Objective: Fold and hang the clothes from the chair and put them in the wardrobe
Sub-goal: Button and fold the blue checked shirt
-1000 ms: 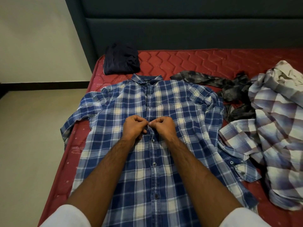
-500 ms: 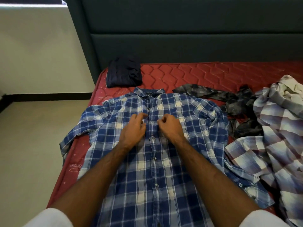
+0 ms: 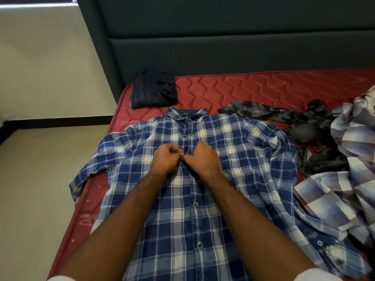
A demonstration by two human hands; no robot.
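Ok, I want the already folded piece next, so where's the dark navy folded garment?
In the head view, the dark navy folded garment lies at the red mattress's far-left corner, just beyond the blue plaid shirt's collar.

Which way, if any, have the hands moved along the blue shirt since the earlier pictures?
Yes. The left hand and right hand moved up the blue shirt, nearer its collar.

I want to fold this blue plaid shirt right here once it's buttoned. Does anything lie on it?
Only the left hand and right hand, pinching the placket. The blue plaid shirt lies otherwise bare on the red mattress.
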